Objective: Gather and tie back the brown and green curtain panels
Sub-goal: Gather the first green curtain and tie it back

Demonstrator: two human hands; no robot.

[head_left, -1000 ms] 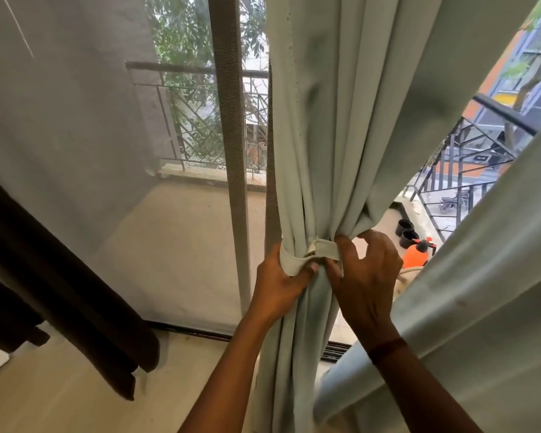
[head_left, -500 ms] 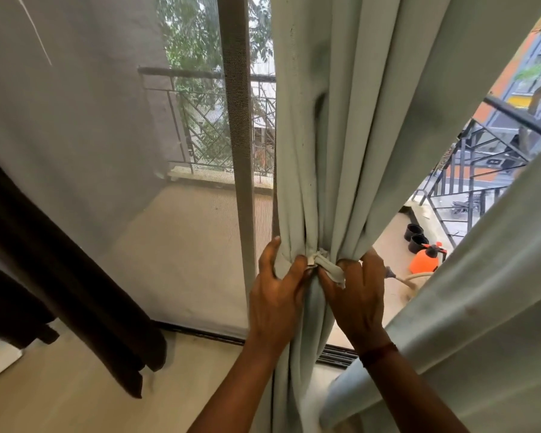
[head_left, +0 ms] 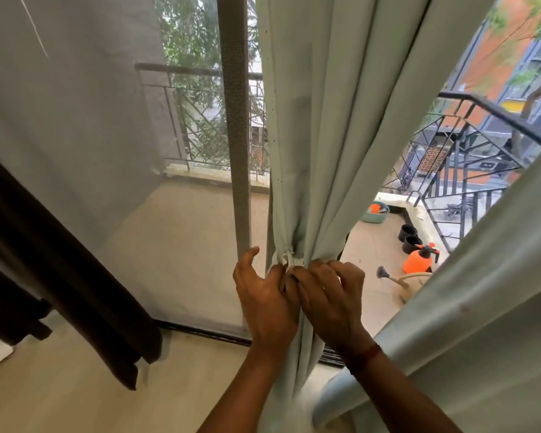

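A pale green curtain panel [head_left: 328,126] hangs in the middle, bunched tight at its waist by a pale fabric tie [head_left: 289,259] that ends in a small knot. My left hand [head_left: 267,300] and my right hand [head_left: 331,295] meet just under that knot, fingertips pinching the tie's ends against the gathered folds. A second pale green panel [head_left: 481,307] slants across the right foreground. The dark brown curtain [head_left: 60,276] hangs at the far left, apart from both hands.
A mesh screen door with a grey upright frame [head_left: 236,135] stands left of the green panel. Beyond it lies a balcony with a metal railing [head_left: 200,120], an orange sprayer [head_left: 419,260], two black pots [head_left: 409,237] and a watering can [head_left: 397,278]. Pale floor [head_left: 60,398] lies below.
The wide flat band has been drawn into a small tight knot. Both hands have slid lower and closer together beneath it, and the view has shifted so the balcony shows more.
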